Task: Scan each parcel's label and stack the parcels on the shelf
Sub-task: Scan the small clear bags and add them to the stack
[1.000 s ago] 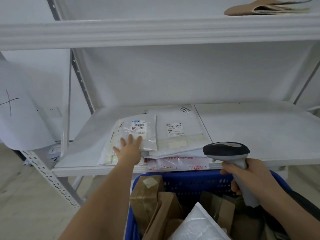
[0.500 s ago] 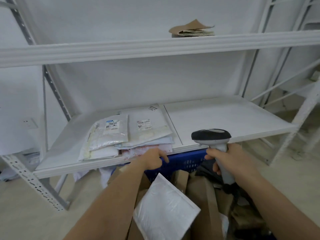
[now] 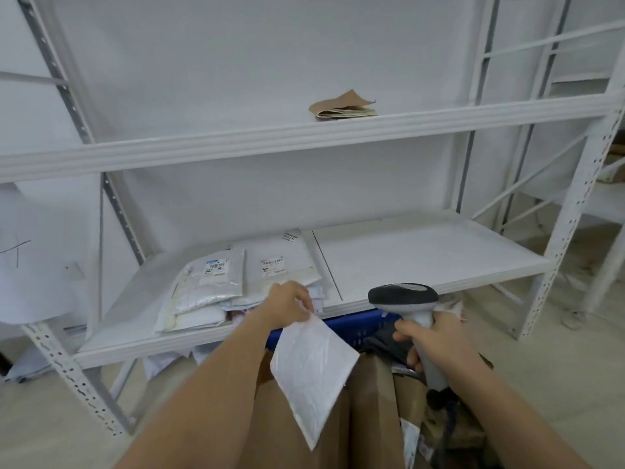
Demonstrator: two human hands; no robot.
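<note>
My left hand [image 3: 287, 304] pinches the top corner of a white bubble mailer [image 3: 311, 370], which hangs tilted above the blue basket [image 3: 351, 324]. No label shows on the mailer's visible side. My right hand [image 3: 436, 343] grips the handle of a grey and black barcode scanner [image 3: 404, 296], its head level with the shelf edge. A stack of white parcels with labels [image 3: 216, 282] lies on the left part of the lower shelf [image 3: 422, 252]. Brown paper parcels [image 3: 372, 401] fill the basket below my arms.
A brown envelope [image 3: 343, 106] lies on the upper shelf [image 3: 304, 137]. White perforated uprights [image 3: 568, 211] frame the rack, and more racking stands at the right. The right half of the lower shelf is bare. Loose bags lie on the floor under the shelf [image 3: 162, 362].
My left hand left the parcel stack on the shelf, dropped to the basket and lifted the white mailer by its corner. The view has pulled back and tilted up.
</note>
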